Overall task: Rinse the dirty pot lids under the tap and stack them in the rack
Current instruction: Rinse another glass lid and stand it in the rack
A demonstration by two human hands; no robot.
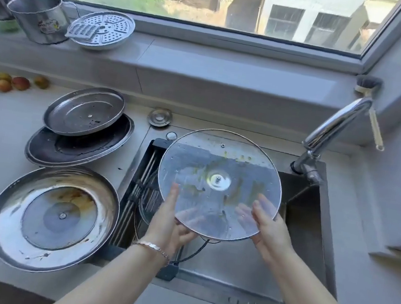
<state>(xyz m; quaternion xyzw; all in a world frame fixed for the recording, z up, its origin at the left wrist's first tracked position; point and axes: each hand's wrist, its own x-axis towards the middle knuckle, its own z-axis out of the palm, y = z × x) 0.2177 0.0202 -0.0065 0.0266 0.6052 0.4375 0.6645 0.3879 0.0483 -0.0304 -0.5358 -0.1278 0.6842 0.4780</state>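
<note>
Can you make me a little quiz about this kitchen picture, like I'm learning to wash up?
1. True or false: water is pouring from the tap onto the glass lid.
2. How many hands hold the glass lid? A) none B) one C) two
3. Fill the gap: the other lids wait on the counter to the ___ of the sink.

Key
1. False. No stream shows, and the spout ends to the right of the lid.
2. C. The left hand and right hand grip its lower edge, over the sink.
3. Left. The big steel lid lies there, with a smaller steel lid resting on a dark lid behind it.
</note>
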